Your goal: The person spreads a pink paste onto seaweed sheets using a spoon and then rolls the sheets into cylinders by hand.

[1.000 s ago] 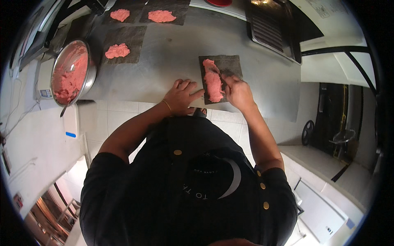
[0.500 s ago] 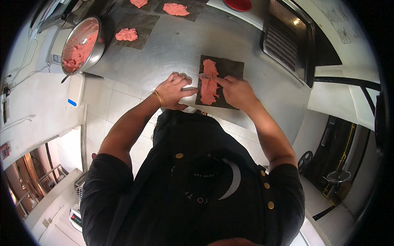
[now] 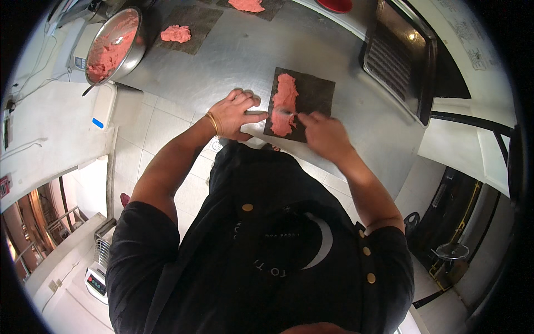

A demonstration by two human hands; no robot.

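Red dish (image 3: 335, 6), pale tiled floor (image 3: 157, 132), blue strip (image 3: 98, 123)

pale lettering (image 3: 271, 269) curves beside a crescent moon (image 3: 322, 245) on the black apron (image 3: 261, 300); from here i can't make out the small print (image 3: 477, 58) on the white surface (image 3: 457, 53) at far right.

On the grey metal table (image 3: 233, 61), a dark rectangular sheet (image 3: 318, 92) lies near the front edge, a long strip of soft pink paste (image 3: 285, 92) along its left side, the bare left hand (image 3: 236, 115) just to its left and the bare right hand (image 3: 328, 135) at its front right corner. Farther back and left, a small pink paste mound (image 3: 176, 33) sits on another dark rectangular sheet (image 3: 200, 25), right of a round silver metal bowl (image 3: 135, 53); a rectangular metal tray (image 3: 397, 61) lies on the right.
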